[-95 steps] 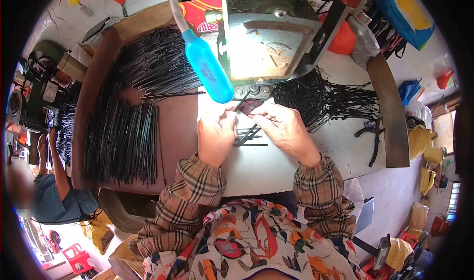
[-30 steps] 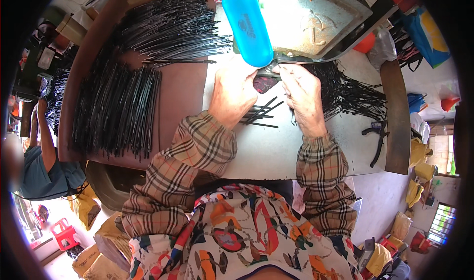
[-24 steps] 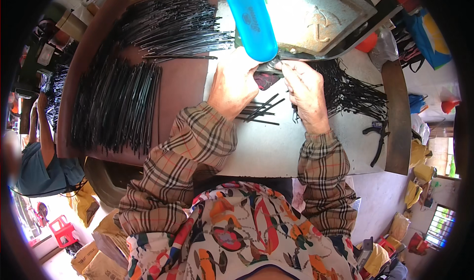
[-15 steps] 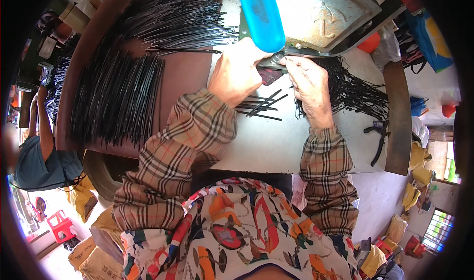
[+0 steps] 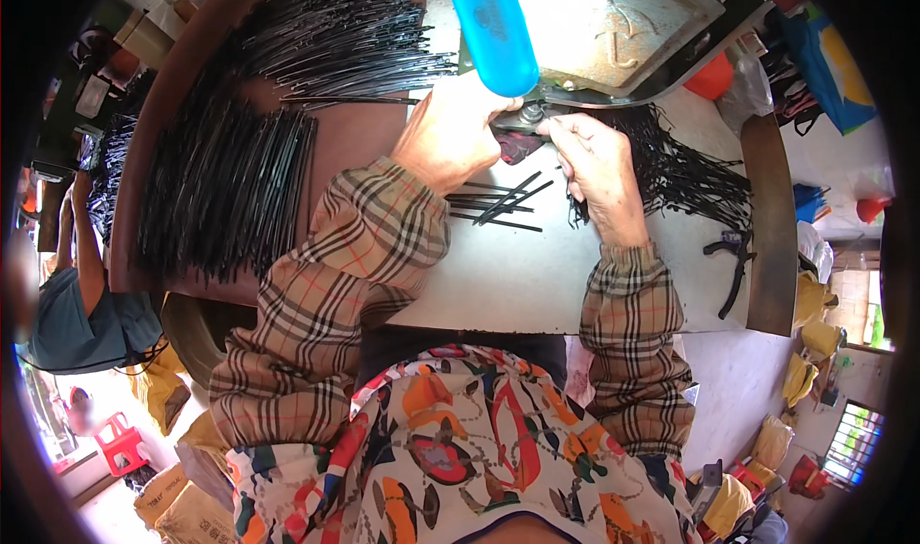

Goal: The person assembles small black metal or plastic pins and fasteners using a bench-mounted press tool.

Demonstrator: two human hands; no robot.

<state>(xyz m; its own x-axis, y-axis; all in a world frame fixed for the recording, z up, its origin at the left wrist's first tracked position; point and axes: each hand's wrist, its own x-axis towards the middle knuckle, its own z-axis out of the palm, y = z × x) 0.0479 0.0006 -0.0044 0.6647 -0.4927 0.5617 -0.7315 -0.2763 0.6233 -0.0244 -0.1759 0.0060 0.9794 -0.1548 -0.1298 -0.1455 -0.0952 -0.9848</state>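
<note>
My left hand (image 5: 446, 134) reaches to the work area of a sewing machine (image 5: 637, 41), under a blue plastic piece (image 5: 496, 41). Its fingers are bent and closed; their tips and what they hold are hidden. My right hand (image 5: 599, 172) is at the other side of the machine's metal foot (image 5: 530, 113), thumb and forefinger pinched together; whatever is between them is too small to make out. Several thin black strips (image 5: 503, 204) lie crossed on the table between my wrists. A tangled pile of black strips (image 5: 685, 165) lies beyond my right hand.
Two thick bundles of black strips, one upper (image 5: 345, 46) and one lower (image 5: 230, 194), lie on the brown surface (image 5: 356, 151) at left. Dark-handled cutters (image 5: 733, 266) lie near the metal tabletop's (image 5: 508, 295) right edge. Another person (image 5: 86, 309) sits at far left.
The whole view has shifted slightly. Both hands stay at the machine, and the right fingertips sit slightly farther from the blue piece, with the metal foot showing more clearly.
</note>
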